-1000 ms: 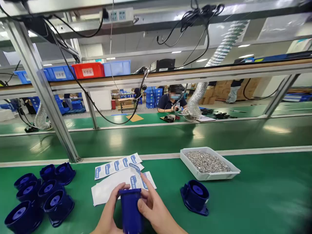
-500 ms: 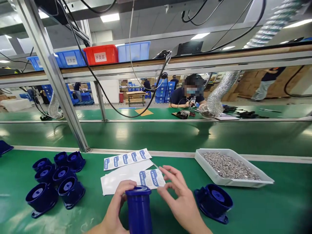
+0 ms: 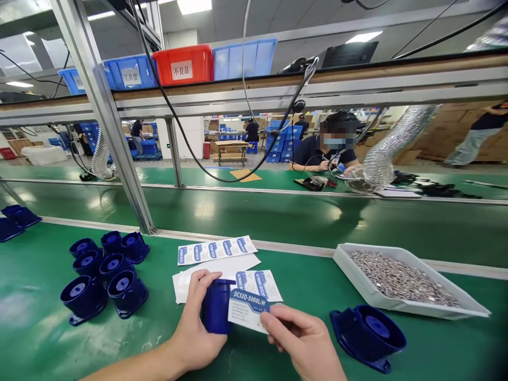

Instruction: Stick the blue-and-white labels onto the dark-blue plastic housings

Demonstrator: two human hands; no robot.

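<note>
Right-hand fingers (image 3: 278, 319) are pinched shut on a blue-and-white label (image 3: 246, 313), thumb on top and the others curled beneath its right end. The label's left end lies across the blue housing (image 3: 216, 315); I cannot tell whether it is stuck down. Left-hand fingers (image 3: 200, 280) wrap closed around that housing, thumb over its upper rim, a full firm grip. The right hand (image 3: 307, 344) and left hand (image 3: 198, 328) come in low from the near edge of the green bench (image 3: 278, 365), and the housing sits between them, close to that edge, about midway along it.

Just behind the housing lie label sheets (image 3: 216, 250) over white backing paper (image 3: 182, 283). A single blue part (image 3: 369, 333) sits right of the right hand, near the same edge. Behind it, toward the bench's far edge, a white tray (image 3: 357, 278) is heaped with small metal pieces. Toward the left end, a cluster of blue parts (image 3: 103, 267) stands bunched together. Across the far line, a person (image 3: 317, 153) works head down.
</note>
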